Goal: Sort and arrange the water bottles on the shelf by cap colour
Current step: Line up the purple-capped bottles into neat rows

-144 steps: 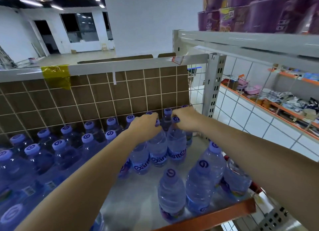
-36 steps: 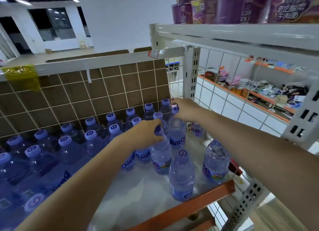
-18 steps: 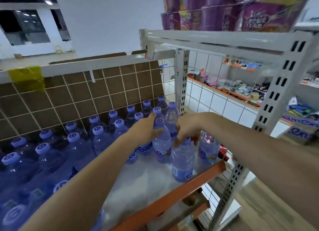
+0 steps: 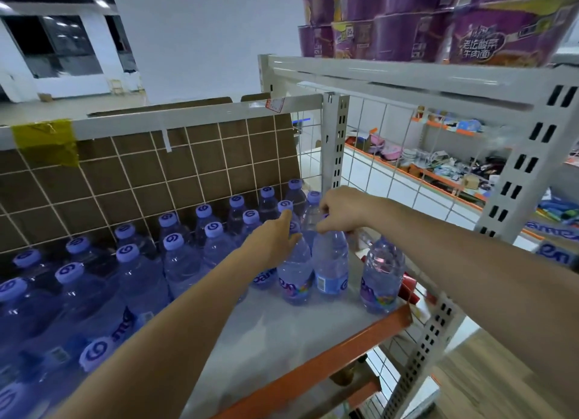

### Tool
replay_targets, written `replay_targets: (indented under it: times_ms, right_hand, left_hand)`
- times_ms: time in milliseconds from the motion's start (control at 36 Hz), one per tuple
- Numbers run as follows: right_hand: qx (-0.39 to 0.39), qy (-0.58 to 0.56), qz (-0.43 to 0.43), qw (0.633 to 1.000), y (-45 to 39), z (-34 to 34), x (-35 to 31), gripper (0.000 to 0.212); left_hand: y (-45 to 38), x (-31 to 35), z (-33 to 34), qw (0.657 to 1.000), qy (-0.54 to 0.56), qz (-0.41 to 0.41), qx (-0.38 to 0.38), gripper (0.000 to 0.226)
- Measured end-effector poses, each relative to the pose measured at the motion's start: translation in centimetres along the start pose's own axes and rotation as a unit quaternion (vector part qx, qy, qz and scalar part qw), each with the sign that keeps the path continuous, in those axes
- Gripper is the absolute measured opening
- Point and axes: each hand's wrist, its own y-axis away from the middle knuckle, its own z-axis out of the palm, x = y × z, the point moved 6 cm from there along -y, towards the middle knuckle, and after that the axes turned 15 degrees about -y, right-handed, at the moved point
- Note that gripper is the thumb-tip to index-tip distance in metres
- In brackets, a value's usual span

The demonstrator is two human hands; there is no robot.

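While the left hand (image 4: 275, 240) rests open on one bottle (image 4: 294, 271), right fingers (image 4: 326, 227) pinch its neighbour's (image 4: 331, 262) cap.

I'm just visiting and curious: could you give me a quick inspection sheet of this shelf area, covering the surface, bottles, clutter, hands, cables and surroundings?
Surface: pale shelf board with an orange front edge.
Job's things: water bottles in rows with lilac caps; one lone bottle stands apart at the right.
Clutter: red item behind the lone bottle, unclear.
Hands: left hand rests on a bottle's shoulder; right hand pinches a bottle top.
Cables: nothing seen.
Surroundings: purple noodle tubs above; wire mesh at the side.
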Motion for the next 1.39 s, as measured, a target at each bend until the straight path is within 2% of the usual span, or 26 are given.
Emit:
replay_targets:
  times_ms: [222,389,500,583,722,806,889,944,1028,1111,1167,1194,1278,1389]
  right_hand:
    - [-0.006,0.034,-0.029,0.999,-2.1,0.6,1.6,0.016]
    - [0.007,0.062,-0.037,0.997,-2.9,0.4,1.4,0.02]
    - [0.025,0.036,-0.036,0.998,-3.4,0.5,1.7,0.024]
    - [0.006,0.036,-0.032,0.999,-3.2,0.6,1.9,0.022]
    - [-0.012,0.033,-0.003,0.999,-1.8,0.0,2.1,0.028]
    - [-0.007,0.042,0.015,0.999,-0.5,-0.6,2.1,0.041]
    - [0.001,0.095,0.071,0.993,1.1,-1.0,2.8,0.032]
    - [-0.004,0.14,0.132,0.981,2.5,-1.0,3.3,0.033]
    - [-0.028,0.189,0.2,0.961,4.6,-0.6,3.7,0.04]
    - [-0.059,0.203,0.229,0.95,5.7,0.2,3.7,0.048]
    - [-0.062,0.206,0.238,0.947,6.6,0.5,3.1,0.029]
    - [-0.05,0.197,0.24,0.949,7.1,0.4,2.6,0.025]
    - [-0.014,0.152,0.225,0.962,7.9,0.3,1.2,0.036]
    - [-0.02,0.101,0.186,0.977,7.3,1.3,-0.7,0.022]
  left_hand:
    - [-0.8,0.9,0.1,1.0,-0.018,0.0,-0.004,0.052]
    - [-0.7,1.1,0.1,1.0,-0.002,-0.021,-0.005,0.05]
    - [-0.5,1.1,0.1,0.999,0.011,-0.034,-0.003,0.052]
    - [-0.4,1.2,0.1,0.999,0.021,-0.037,-0.006,0.052]
    - [0.1,1.2,0.1,0.999,0.034,-0.033,-0.023,0.055]
    - [0.8,1.1,-0.2,0.998,0.042,-0.032,-0.033,0.06]
    - [2.0,0.4,-0.6,0.999,0.022,-0.022,-0.039,0.06]
    - [3.1,-0.3,-1.1,0.999,-0.005,-0.016,-0.043,0.049]
    - [5.1,-1.3,-2.0,0.997,-0.044,-0.005,-0.07,0.031]
    - [7.2,-3.0,-3.1,0.994,-0.071,-0.011,-0.083,0.032]
    - [8.6,-4.5,-3.4,0.992,-0.073,-0.023,-0.098,0.036]
    - [9.3,-5.4,-3.5,0.99,-0.081,-0.032,-0.109,0.036]
    - [11.5,-8.0,-3.9,0.981,-0.121,-0.056,-0.14,0.038]
    - [14.2,-11.0,-4.0,0.961,-0.158,-0.093,-0.207,0.042]
